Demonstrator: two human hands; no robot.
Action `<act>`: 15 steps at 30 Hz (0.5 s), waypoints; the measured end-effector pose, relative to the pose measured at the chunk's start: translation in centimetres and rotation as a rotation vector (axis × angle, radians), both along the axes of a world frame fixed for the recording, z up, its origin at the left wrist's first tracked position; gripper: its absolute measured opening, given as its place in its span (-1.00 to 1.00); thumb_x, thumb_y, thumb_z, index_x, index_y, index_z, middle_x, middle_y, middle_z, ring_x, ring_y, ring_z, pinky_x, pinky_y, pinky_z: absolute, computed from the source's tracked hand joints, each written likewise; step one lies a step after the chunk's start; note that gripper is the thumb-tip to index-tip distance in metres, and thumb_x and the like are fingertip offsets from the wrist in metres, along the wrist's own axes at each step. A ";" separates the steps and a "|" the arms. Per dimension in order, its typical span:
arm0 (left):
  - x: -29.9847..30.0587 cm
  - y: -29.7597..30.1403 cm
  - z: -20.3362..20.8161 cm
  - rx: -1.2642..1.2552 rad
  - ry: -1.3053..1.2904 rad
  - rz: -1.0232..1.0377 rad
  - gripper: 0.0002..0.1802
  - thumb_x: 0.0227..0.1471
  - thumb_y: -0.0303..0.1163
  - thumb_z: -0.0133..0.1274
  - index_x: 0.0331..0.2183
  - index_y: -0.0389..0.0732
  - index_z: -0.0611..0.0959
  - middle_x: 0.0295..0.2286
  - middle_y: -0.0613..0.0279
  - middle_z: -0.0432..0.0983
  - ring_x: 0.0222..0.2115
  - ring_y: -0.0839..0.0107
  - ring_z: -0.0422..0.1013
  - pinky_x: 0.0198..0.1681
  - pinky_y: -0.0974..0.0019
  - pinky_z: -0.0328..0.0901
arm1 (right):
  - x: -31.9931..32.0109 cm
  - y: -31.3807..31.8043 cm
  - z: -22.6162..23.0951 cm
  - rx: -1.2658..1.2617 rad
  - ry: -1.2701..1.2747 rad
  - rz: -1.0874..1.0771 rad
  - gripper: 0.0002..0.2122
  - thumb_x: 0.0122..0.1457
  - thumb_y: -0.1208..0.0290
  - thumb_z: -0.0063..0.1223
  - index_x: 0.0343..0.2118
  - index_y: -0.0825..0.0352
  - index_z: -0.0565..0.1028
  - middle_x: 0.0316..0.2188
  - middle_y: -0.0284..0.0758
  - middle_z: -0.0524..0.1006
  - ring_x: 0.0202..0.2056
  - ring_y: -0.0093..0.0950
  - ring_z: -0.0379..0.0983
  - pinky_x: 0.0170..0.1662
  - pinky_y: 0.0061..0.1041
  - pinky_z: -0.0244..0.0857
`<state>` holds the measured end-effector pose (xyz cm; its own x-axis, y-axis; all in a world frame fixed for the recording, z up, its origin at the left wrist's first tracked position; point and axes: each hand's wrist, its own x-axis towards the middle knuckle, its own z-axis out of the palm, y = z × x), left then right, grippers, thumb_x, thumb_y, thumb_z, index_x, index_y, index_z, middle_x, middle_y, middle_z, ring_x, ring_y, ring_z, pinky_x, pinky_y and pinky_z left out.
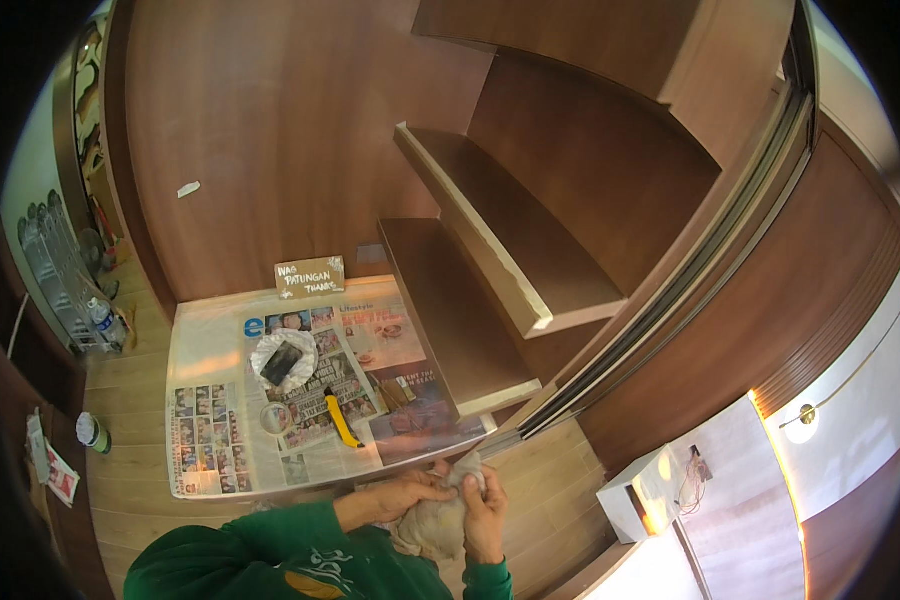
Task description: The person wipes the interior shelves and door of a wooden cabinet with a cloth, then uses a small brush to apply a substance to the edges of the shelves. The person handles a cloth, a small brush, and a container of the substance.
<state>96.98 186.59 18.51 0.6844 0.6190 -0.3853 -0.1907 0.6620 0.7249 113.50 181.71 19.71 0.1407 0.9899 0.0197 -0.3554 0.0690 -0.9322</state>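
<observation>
Near the spread newspaper [385, 345], my left hand [417, 490] and right hand [486, 512] grip a crumpled beige rag [432, 528], likely light, soft, floppy, best pinched at its bunched top

The crumpled rag [430, 525] looked like soft, matt cloth. The shelf [515, 220] showed smooth brown wood with a low sheen, the newspaper [380, 345] printed paper, the yellow tool [343, 418] smooth plastic, the ladder [50, 270] pale metal.

Silvery metal ladder [52, 265] at far left, clear plastic bottle [101, 317] near its foot, green-and-white tub [92, 432] on plank floor [135, 440], loose wires [692, 485] beside white box [620, 511] at right.
</observation>
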 end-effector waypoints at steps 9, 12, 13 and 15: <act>-7.9 10.2 -0.3 0.504 0.077 0.254 -0.70 0.17 -0.45 0.22 -0.08 -0.38 0.69 -0.18 0.07 0.67 -0.16 0.39 0.59 -0.07 0.36 0.47 | 9.5 -5.4 16.8 0.266 -0.398 -0.596 -0.67 0.28 0.21 0.16 -0.08 0.40 0.52 -0.28 -0.23 0.57 -0.22 -0.32 0.46 -0.17 -0.25 0.44; -13.4 15.4 -2.4 0.477 0.226 0.457 -0.80 0.17 -0.48 0.21 -0.19 -0.39 0.72 -0.25 0.08 0.69 -0.25 0.37 0.61 -0.16 0.34 0.52 | 8.1 -2.9 24.9 0.391 -0.945 -0.709 -0.68 0.21 0.28 0.16 -0.07 0.40 0.52 -0.32 -0.21 0.54 -0.26 -0.30 0.46 -0.21 -0.23 0.39; -15.1 16.8 -3.1 0.498 0.212 0.549 -0.82 0.16 -0.49 0.21 -0.20 -0.38 0.72 -0.29 0.10 0.69 -0.28 0.37 0.61 -0.16 0.34 0.51 | 6.9 -0.5 27.4 0.502 -1.280 -0.694 -0.72 0.17 0.37 0.13 -0.12 0.43 0.52 -0.39 -0.20 0.51 -0.34 -0.29 0.45 -0.29 -0.26 0.35; -18.1 19.6 -4.7 0.508 0.212 0.677 -0.85 0.15 -0.52 0.21 -0.23 -0.38 0.73 -0.34 0.13 0.69 -0.31 0.41 0.60 -0.18 0.37 0.50 | 3.5 5.4 31.9 0.708 -1.958 -0.607 -0.80 0.09 0.55 0.08 -0.21 0.48 0.50 -0.53 -0.19 0.46 -0.49 -0.29 0.44 -0.46 -0.30 0.28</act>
<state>78.87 206.18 13.84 0.0523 0.9982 -0.0295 -0.2541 0.0418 0.9663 117.01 187.07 51.62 -0.3008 0.6088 0.7341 0.9536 0.1787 0.2424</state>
